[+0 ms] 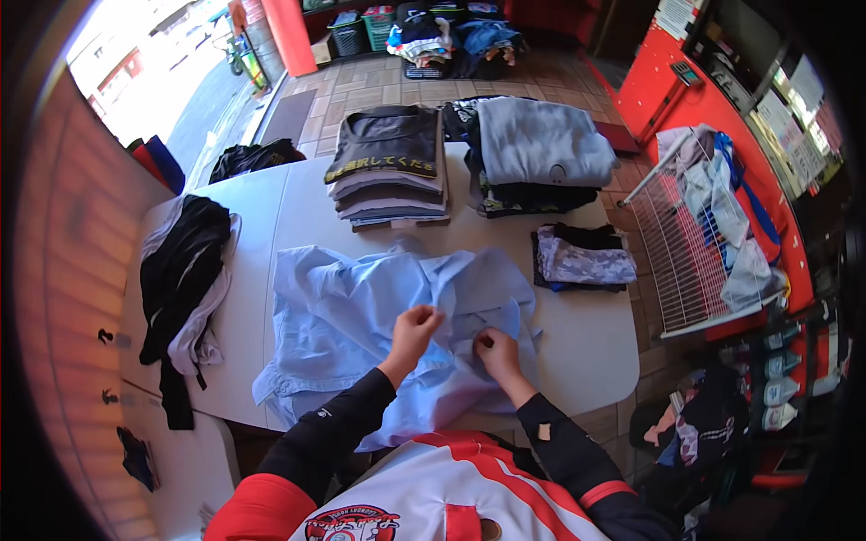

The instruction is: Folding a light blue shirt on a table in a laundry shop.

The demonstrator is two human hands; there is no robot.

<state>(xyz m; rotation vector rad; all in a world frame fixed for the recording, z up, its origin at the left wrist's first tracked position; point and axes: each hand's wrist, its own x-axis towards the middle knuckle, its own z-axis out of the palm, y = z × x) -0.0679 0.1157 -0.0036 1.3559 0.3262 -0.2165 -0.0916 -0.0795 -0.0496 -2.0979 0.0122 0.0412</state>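
A light blue button-up shirt (pixel 338 311) lies spread and rumpled on the white table (pixel 588 345) before me, its lower part hanging over the near edge. My left hand (pixel 414 333) is over the middle of the shirt, thumb and fingertips pinched together at the cloth. To its right, my right hand (pixel 497 351) has its fingers curled against the shirt near what looks like the collar. How much cloth sits between the fingers of either hand is too small to tell.
Folded shirts (pixel 385 149) and a second pile topped by a grey garment (pixel 541 142) stand at the table's far side. A small folded stack (pixel 585 253) lies right, loose black clothes (pixel 183 270) left. A white wire rack (pixel 683 250) holding clothes stands beyond the right edge.
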